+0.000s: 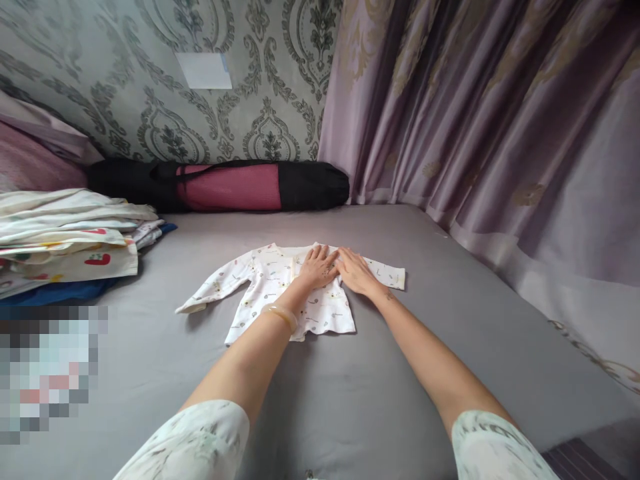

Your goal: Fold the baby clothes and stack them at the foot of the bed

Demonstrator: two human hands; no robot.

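A small white baby shirt (270,273) with a fine scattered print lies spread on the grey bed sheet (390,387), its sleeves out to both sides. My left hand (319,267) rests flat on the upper right part of its front, fingers stretched out. Beside it, my right hand (356,272) lies flat where the right-hand sleeve meets the body, fingertips close to those of the left. Both hands press on the cloth without gripping it. A pale bangle (281,317) circles my left wrist. Part of the shirt is hidden under my hands and left forearm.
A stack of folded clothes (70,240) sits at the left. Along the patterned wall (270,87) lies a long black and pink bag (230,187). Purple curtains (425,100) hang at the right side of the bed. A blurred-out patch covers the lower left.
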